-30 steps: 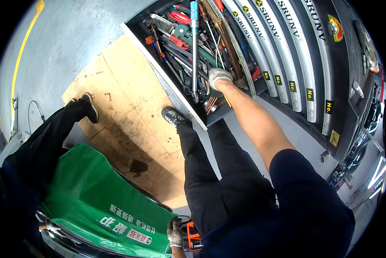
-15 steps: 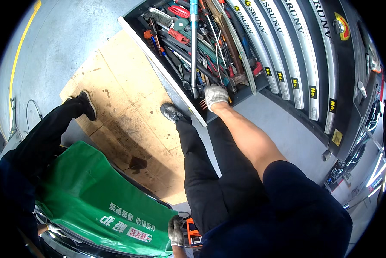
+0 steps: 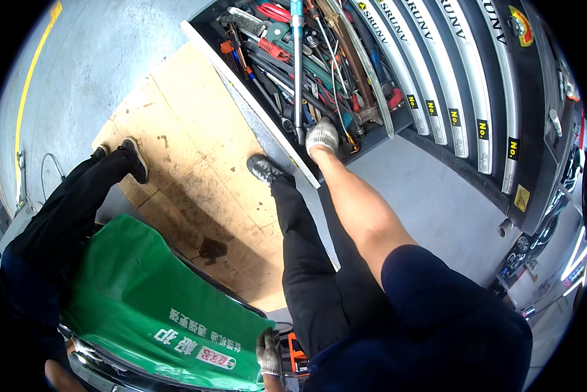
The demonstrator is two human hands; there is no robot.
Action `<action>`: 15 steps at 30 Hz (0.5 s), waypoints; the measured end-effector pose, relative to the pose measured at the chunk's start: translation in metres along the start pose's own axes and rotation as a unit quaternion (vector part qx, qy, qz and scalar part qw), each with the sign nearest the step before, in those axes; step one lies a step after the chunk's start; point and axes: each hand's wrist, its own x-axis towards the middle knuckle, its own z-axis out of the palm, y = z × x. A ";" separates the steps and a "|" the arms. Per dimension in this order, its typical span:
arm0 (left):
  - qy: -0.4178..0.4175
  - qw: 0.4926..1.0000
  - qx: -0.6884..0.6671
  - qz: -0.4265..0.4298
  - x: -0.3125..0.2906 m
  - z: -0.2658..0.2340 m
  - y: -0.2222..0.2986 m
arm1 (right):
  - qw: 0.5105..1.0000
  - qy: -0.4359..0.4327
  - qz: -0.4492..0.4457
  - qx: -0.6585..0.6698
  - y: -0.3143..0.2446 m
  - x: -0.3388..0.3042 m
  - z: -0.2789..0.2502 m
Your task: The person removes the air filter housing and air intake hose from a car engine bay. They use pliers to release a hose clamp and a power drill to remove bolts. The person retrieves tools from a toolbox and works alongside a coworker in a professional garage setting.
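My right hand (image 3: 321, 135), in a whitish knit glove, reaches into the near end of an open tool drawer (image 3: 251, 108). Its fingers bend down among the tools and are hidden. Just left of it lies the lower end of a long metal bar tool with a teal upper part (image 3: 298, 72). My left hand (image 3: 268, 351), in a dirty grey glove, rests beside the edge of a green cover (image 3: 130, 281). Its fingers look extended and hold nothing visible. An orange object (image 3: 297, 354) sits just right of it.
Pliers, screwdrivers and other tools fill the drawer, some red-handled (image 3: 274, 49). Closed drawers of the dark cabinet (image 3: 532, 111) run along the right. A person in dark clothes (image 3: 78, 189) stands at left by the covered car. Stained tan boards (image 3: 195, 144) lie on the floor.
My right hand has shifted slightly left and up in the picture, deeper among the tools. Copper-coloured prongs beside it no longer show. My left hand stays by the green cover.
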 end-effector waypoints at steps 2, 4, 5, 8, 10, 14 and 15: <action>0.002 1.000 -0.004 0.002 0.003 -0.008 -0.004 | 0.999 0.002 0.044 0.001 -0.007 0.007 -0.003; 0.013 1.000 -0.016 -0.003 0.002 -0.010 -0.013 | 0.999 -0.006 0.036 -0.032 -0.014 -0.001 -0.016; 0.019 1.000 -0.021 -0.007 0.003 -0.011 -0.017 | 0.998 0.009 0.047 -0.047 -0.017 -0.004 -0.017; 0.008 1.000 -0.006 0.000 0.008 -0.013 -0.018 | 0.997 -0.005 -0.010 -0.080 0.002 0.009 -0.020; -0.001 1.000 -0.005 0.002 0.010 -0.017 -0.028 | 0.998 -0.017 -0.001 -0.066 0.003 0.005 -0.030; 0.000 1.000 -0.031 -0.006 0.012 -0.017 -0.038 | 0.997 0.038 -0.034 -0.059 0.006 -0.007 -0.034; 0.008 0.999 -0.038 -0.015 0.008 -0.013 -0.032 | 0.992 0.089 -0.063 -0.062 0.008 -0.017 -0.040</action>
